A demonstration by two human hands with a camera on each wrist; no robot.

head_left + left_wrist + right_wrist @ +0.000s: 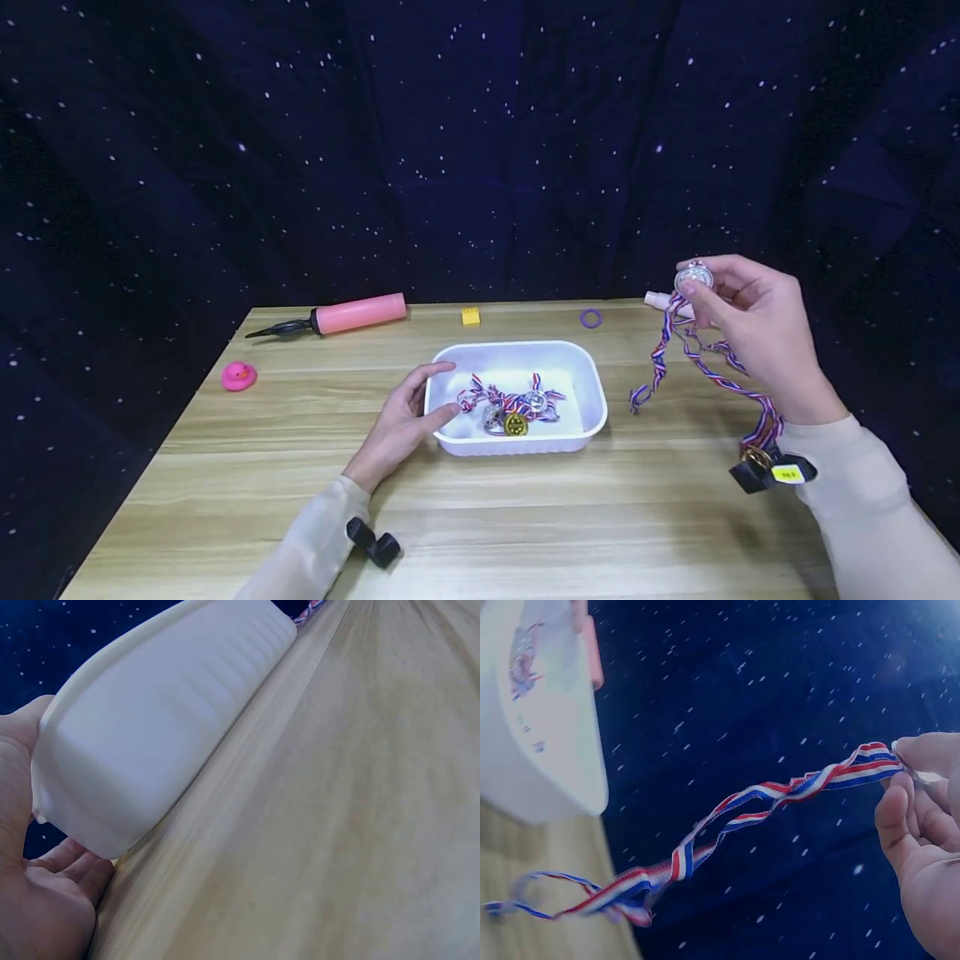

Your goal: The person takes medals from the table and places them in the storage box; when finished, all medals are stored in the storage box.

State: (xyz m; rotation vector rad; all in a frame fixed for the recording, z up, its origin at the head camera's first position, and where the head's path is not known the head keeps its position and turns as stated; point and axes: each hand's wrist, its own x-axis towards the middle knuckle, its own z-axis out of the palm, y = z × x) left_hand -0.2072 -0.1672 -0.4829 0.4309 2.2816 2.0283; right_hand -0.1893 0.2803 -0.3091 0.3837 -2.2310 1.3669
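Over the right side of the table (225, 492), near its back corner, the right hand (765, 325) has a silver medal (693, 277) pinched between thumb and fingers, lifted clear of the top. Its striped ribbon (799, 791) hangs twisted below, loose at the end. From where I stand, the pinch looks sound: thumb flat against the face. I'd keep it like that and gather the tail before carrying the medal anywhere, since a second ribbon (767, 421) lies close by under the forearm, with a gold-toned medal (755, 456) just beside the wrist camera, and the two could easily snag. Raising the wrist a little would also spare the pale tube (657, 299) at the table's back edge.

The left hand (401, 425) grips the left end of a white plastic tray (517, 447), thumb over the rim, other fingers outside. That seems the right brace; a light hold should be enough, without tipping it. Inside, a gold medal (515, 425) and silver ones (536, 402) lie in tangled ribbon towards the near wall, leaving the far right corner bare.
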